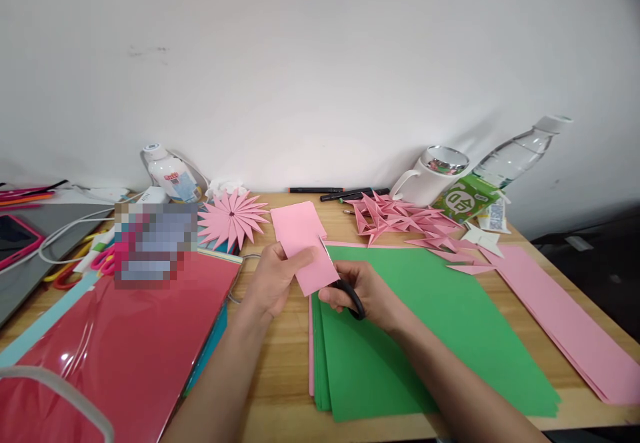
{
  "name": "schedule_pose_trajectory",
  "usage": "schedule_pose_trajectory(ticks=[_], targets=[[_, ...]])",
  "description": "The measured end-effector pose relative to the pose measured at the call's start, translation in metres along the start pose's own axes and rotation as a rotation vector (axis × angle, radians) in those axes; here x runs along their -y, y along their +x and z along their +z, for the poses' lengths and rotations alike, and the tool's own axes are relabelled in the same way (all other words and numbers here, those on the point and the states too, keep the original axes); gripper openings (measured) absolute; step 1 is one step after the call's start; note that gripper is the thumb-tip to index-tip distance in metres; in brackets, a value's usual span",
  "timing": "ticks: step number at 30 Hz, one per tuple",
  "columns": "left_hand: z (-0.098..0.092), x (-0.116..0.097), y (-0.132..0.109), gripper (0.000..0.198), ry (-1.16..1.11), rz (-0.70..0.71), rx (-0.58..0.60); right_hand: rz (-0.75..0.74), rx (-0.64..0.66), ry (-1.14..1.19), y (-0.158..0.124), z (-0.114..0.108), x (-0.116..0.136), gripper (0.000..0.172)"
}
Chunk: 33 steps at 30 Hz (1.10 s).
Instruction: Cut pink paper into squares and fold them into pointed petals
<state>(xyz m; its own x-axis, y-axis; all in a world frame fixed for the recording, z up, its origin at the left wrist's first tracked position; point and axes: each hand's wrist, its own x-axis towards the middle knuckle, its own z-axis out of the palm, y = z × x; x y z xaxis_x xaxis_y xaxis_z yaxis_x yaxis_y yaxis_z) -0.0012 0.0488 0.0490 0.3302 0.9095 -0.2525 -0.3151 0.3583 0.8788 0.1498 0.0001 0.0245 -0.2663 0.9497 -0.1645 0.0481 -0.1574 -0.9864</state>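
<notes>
My left hand (280,273) pinches pink paper (300,219) between thumb and fingers, held above the table. My right hand (357,289) is closed round the black handles of a pair of scissors (356,301). The scissor blades lie along the right edge of the pink paper, partly hidden by it. Below my right hand lies a stack of green paper (425,336), with pink sheets showing at its left and back edges. Behind my left hand stands a pink folded-paper rosette (231,215) with many points.
Pink folded pointed pieces (395,216) are heaped at the back right, near a white mug (433,176), a green box (467,197) and a tilted clear bottle (520,153). Long pink strips (565,323) lie right. A red plastic-wrapped packet (125,349) and a white bottle (173,175) are left.
</notes>
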Motion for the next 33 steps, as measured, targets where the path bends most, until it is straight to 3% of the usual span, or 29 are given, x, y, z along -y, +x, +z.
schedule_pose_trajectory(ticks=[3,10,16,26,33], targets=[[0.0005,-0.0002,0.0007,0.026,-0.023,0.014,0.001,-0.010,-0.053,0.025,0.0005,0.0005,0.0017,0.042],[0.0008,0.0014,0.0028,0.024,-0.067,0.137,-0.098,-0.104,-0.332,0.155,0.0018,0.0008,0.0067,0.037],[0.0049,0.0028,0.0018,0.032,-0.065,0.160,-0.059,-0.130,-0.406,0.218,0.0039,0.0028,0.0034,0.046],[0.0047,0.0055,0.0020,0.035,0.048,0.150,-0.045,-0.195,-0.617,0.278,0.0040,-0.0012,0.0047,0.043],[0.0042,0.0037,0.0046,0.027,0.006,0.190,-0.082,-0.218,-0.632,0.256,0.0042,-0.0053,0.0021,0.041]])
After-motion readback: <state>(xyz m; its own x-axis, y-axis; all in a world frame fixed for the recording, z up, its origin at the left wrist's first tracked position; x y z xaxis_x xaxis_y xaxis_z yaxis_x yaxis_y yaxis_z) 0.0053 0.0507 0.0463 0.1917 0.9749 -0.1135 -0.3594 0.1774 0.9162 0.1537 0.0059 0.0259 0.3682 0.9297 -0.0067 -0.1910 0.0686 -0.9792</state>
